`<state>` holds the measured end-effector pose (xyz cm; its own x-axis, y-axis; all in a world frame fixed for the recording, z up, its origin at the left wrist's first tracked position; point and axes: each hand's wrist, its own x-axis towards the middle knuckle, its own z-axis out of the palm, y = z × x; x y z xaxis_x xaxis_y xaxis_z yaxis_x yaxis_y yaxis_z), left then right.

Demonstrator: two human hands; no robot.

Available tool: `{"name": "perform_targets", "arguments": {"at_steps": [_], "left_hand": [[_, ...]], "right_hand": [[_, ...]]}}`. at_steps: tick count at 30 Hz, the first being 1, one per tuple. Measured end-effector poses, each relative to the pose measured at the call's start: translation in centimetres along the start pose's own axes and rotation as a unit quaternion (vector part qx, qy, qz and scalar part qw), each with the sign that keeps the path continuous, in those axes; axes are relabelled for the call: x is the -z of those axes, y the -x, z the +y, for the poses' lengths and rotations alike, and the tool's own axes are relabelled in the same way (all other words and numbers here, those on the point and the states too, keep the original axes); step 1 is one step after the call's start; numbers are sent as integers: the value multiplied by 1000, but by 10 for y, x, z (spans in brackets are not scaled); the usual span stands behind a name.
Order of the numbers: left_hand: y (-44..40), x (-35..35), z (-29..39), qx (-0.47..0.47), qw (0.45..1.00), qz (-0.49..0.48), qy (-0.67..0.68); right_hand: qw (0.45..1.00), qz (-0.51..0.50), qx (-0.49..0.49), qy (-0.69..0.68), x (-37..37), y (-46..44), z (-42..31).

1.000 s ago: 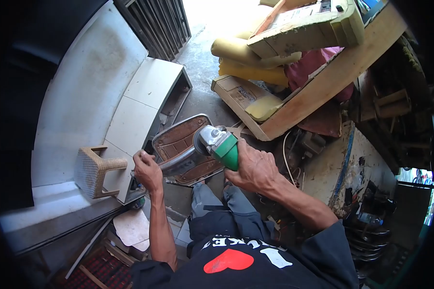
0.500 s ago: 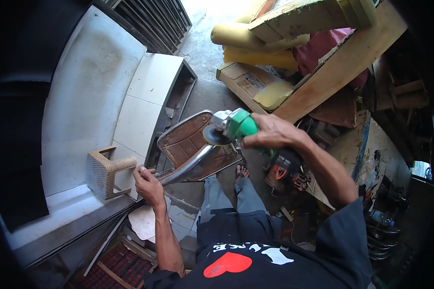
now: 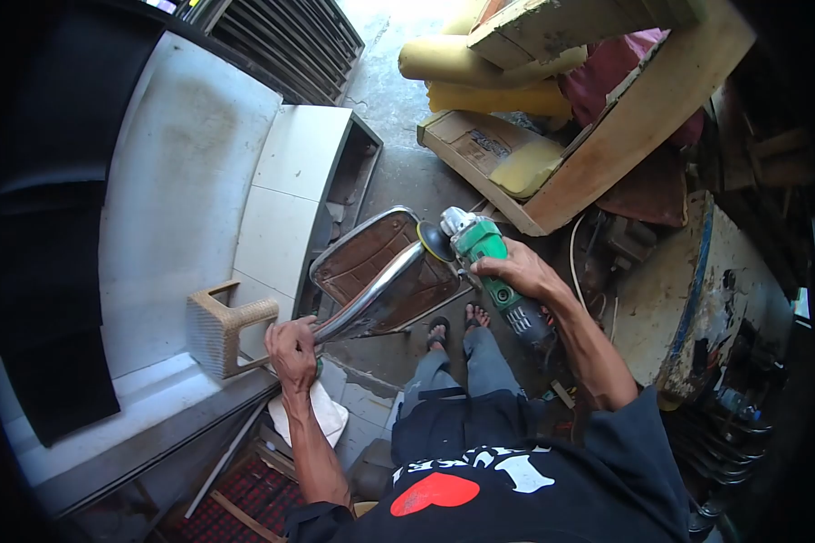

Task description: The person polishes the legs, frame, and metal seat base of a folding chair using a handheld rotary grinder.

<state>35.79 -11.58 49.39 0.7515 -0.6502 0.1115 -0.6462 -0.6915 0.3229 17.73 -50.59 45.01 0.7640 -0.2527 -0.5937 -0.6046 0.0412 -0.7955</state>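
My right hand (image 3: 521, 269) is wrapped round the green body of an angle grinder (image 3: 487, 249). The grinder's round disc (image 3: 436, 242) stands at the upper end of a curved chrome tube (image 3: 371, 291); whether it touches the metal I cannot tell. This tube crosses over a chair panel (image 3: 353, 258) with a brown inner face and a shiny metal rim. At the tube's lower end, my left hand (image 3: 292, 351) is closed around it, with the fingertips partly hidden.
A woven wicker stool (image 3: 231, 330) rests on the white tiled ledge (image 3: 272, 213) at left. Wooden furniture frames (image 3: 643, 127) with yellow foam (image 3: 453, 63) lie at upper right. A worn board (image 3: 688, 308) stands on the right. Below my left arm sits a white cloth (image 3: 321, 416).
My right hand has turned the grinder, so its body now points down to the right and its disc faces the tube's end more edge-on. The whole view has shifted slightly right.
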Motion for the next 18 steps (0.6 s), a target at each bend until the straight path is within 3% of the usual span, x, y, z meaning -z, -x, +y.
{"name": "perform_targets", "arguments": {"at_steps": [3,4,7,9,11,18], "left_hand": [[-6,16,0,-70,997,-34,-2],[-1,10,-18,-41,997,-71,-13],[-17,6,-23,15,994,-95,-47],[-25,3,-12,6,998,-60,-32],[-31,-3,-7,46,997,-41,-38],[17,-13,3,66,997,19,-19]], "right_hand": [[997,56,19,-54,-25,-2,34],[990,56,4,-132,-37,3,38],[969,162,3,-189,-77,11,48],[960,177,14,-217,-97,11,51],[963,212,-4,-166,-109,12,38],[981,166,3,-102,-147,6,4]]}}
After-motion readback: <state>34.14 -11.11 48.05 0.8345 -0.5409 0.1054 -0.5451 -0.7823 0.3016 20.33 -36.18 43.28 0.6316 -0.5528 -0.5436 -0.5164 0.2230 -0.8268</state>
